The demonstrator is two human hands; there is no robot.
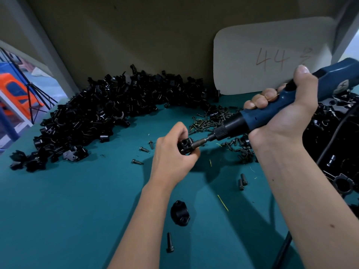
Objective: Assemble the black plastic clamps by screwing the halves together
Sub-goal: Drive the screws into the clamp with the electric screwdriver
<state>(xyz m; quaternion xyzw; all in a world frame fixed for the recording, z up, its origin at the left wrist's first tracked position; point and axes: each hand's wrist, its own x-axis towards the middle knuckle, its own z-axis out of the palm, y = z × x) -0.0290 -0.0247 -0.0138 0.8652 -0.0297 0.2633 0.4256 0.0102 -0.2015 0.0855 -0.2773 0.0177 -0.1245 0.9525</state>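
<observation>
left hand (172, 152) grips clamp (185, 146); right hand (287, 109) angles screwdriver (272, 111) in.

This is a small factory assembly station. A teal-covered table (68, 200) carries a huge heap of identical black plastic clamp halves (101, 111) along its far left, with a scatter of small dark metal screws (211, 121) at far right. A blue corded electric screwdriver (281, 105) is in use, and a white card marked "44" (272, 57) leans against the beige back panel (136, 35).

Two hands (171, 152), one electric screwdriver (291, 105), one white card (252, 55)
</observation>
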